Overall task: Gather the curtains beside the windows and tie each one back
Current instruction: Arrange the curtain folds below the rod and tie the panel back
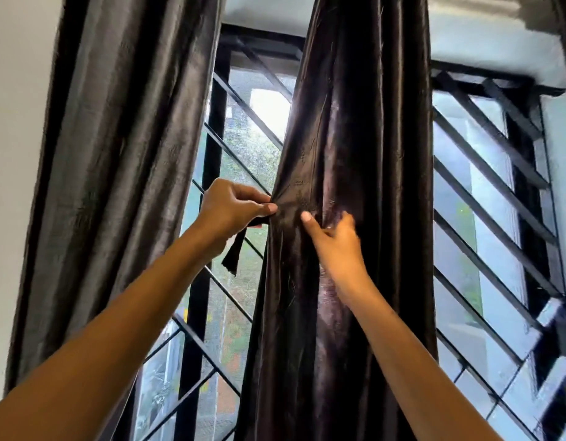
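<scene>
2 hands meet the upright middle curtain: your left hand pinches the tie strip at its left edge, your right hand, fingers loose, presses its front.

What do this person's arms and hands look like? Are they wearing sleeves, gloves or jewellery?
Both forearms are bare as far as the picture shows, with no sleeves in view. The left hand and right hand wear no gloves, and no rings, watch or bracelets can be seen. Fingernails look short and unpainted.
</scene>
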